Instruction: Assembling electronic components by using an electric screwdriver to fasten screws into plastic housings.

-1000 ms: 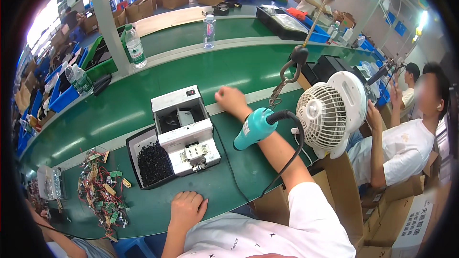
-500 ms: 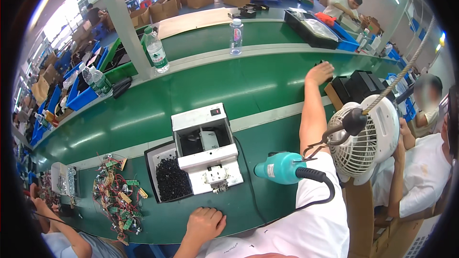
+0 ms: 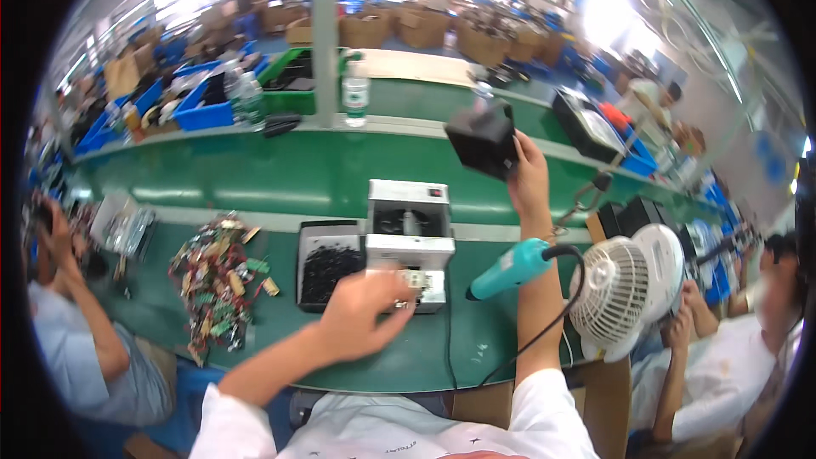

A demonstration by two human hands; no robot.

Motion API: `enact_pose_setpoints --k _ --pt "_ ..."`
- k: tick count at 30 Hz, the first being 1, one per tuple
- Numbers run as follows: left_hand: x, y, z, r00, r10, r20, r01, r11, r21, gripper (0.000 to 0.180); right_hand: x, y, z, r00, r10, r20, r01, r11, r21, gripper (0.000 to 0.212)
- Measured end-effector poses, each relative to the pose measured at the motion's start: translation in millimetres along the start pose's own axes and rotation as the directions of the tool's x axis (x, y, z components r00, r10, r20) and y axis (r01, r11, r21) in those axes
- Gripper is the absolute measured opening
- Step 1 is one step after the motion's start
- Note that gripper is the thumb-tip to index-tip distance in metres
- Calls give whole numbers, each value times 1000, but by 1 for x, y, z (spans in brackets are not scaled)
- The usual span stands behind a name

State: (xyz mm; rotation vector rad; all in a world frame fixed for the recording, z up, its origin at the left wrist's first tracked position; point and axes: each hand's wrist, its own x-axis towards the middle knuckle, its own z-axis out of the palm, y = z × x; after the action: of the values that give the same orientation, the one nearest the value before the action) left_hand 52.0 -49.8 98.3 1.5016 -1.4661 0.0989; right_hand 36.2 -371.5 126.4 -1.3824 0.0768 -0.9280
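Observation:
My right hand (image 3: 530,174) is raised over the green bench and grips a black box-shaped plastic housing (image 3: 482,143) by its right side. In front of a white screw feeder (image 3: 410,245) is my left hand (image 3: 361,313), its fingertips at the machine's front plate; they are blurred, so what they hold, if anything, is unclear. A teal electric screwdriver (image 3: 515,269) hangs beside my right forearm, its tip pointing down and left. Left of the feeder, a black tray (image 3: 301,289) contains a heap of small black parts.
A pile of wired circuit boards (image 3: 223,280) lies left of the tray. On the right stand a white fan (image 3: 614,289) and more black housings (image 3: 643,217). A water bottle (image 3: 355,100) stands on the far ledge. Co-workers sit on both sides.
My right hand has come back from the far right with a black housing in it. My left hand has moved up from the bench edge to the feeder's front. The view has shifted.

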Motion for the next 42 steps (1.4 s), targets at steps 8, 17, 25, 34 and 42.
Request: enact_pose_setpoints --k 8,17,25,34,42 --pt "97 -22 -17 990 84 -111 -128 861 -493 35 -43 -50 32 867 179 466 -181 983 -41 24" --pt "85 -22 -8 907 164 -388 -306 890 -338 16 -67 -53 87 960 -256 110 274 940 -203 21" --pt "89 -15 -4 938 -37 -343 -100 923 -373 14 -88 -45 82 795 -396 460 558 775 -296 28" --pt "85 -1 -3 943 -89 -322 -29 938 -346 12 -84 -42 78 628 -561 540 766 569 -300 32" --pt "8 23 -35 963 25 -267 -83 974 -209 21 -102 -28 18 967 -172 190 130 968 214 69"
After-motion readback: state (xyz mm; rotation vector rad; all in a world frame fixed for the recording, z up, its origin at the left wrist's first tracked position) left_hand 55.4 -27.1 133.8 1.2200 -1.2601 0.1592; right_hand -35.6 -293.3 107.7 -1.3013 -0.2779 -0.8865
